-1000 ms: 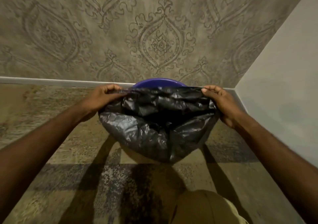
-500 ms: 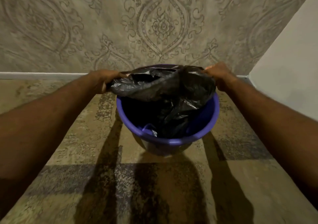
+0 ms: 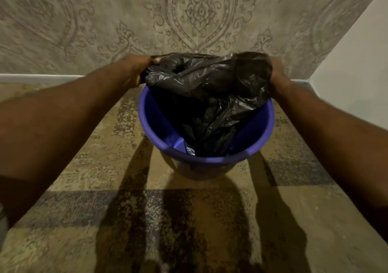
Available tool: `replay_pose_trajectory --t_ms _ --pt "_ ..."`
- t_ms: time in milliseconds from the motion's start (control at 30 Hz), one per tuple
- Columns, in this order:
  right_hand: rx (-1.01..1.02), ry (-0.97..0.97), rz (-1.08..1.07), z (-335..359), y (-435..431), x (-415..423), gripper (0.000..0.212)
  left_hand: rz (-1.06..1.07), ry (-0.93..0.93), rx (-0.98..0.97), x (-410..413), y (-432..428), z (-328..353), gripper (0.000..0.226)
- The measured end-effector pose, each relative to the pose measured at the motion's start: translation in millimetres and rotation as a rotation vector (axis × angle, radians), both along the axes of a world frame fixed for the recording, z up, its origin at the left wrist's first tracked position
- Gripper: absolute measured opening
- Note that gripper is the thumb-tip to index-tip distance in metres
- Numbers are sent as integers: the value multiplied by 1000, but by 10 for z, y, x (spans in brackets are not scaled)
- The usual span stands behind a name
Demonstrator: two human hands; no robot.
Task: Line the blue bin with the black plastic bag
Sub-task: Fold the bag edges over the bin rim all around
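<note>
The round blue bin (image 3: 258, 144) stands upright on the carpet, close to the patterned wall. The black plastic bag (image 3: 212, 96) hangs down inside it, crumpled, while its mouth bunches over the bin's far rim. My left hand (image 3: 137, 69) grips the bag's edge at the far left of the rim. My right hand (image 3: 277, 73) holds the bag's edge at the far right, partly wrapped in plastic. The near rim and the inner walls on both sides show bare blue.
A patterned wall (image 3: 199, 14) with a white baseboard (image 3: 37, 78) runs right behind the bin. A plain pale wall (image 3: 357, 67) closes the corner on the right. The floor is patchy brown carpet (image 3: 189, 220) with shadows of my arms.
The bag, held stretched in front of the bin a second ago, has gone down into it. My hands have moved forward to the bin's far rim and the view has come closer.
</note>
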State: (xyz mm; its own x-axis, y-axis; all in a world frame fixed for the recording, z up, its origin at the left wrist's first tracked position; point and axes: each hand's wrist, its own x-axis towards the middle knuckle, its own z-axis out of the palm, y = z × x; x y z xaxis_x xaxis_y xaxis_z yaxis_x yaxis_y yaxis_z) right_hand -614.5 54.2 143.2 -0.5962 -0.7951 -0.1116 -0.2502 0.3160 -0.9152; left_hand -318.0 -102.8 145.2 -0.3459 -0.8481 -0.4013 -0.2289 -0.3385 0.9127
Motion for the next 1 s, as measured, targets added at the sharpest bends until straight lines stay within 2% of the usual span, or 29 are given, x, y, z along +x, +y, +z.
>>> replay_pose_trajectory --t_ms 33,100,200,300,367,400,467,533,600,667,833,1000 --pt "30 24 -16 -20 -7 -1 26 1 -30 -3 39 -33 -90 17" --pt "17 -51 -46 -91 30 -24 29 -64 -78 54 130 3 -186 20" --pt "12 -230 12 -230 239 -95 8 -158 -81 160 270 135 -219 22" --pt "68 -337 113 -338 452 -231 44 -154 40 143 398 306 -250 27" --pt "34 -292 114 -318 582 -241 41 -167 131 108 443 408 -307 37" --pt "14 -253 124 -292 671 -212 35 -172 164 90 450 458 -348 39" --pt "-51 -134 215 -228 894 -118 34 -131 232 45 453 542 -405 26" --pt "-177 132 330 -122 1146 6 42 -46 276 -23 460 601 -437 25" --pt "-276 500 483 -63 1338 91 41 5 285 -126 479 652 -476 25" --pt "-309 720 577 -93 1523 152 39 15 277 -202 511 699 -526 27" --pt "-240 961 514 -354 2043 346 38 37 270 -143 617 695 -534 29" --pt "-311 1084 439 -617 2394 719 36 33 246 -99 568 733 -556 29"
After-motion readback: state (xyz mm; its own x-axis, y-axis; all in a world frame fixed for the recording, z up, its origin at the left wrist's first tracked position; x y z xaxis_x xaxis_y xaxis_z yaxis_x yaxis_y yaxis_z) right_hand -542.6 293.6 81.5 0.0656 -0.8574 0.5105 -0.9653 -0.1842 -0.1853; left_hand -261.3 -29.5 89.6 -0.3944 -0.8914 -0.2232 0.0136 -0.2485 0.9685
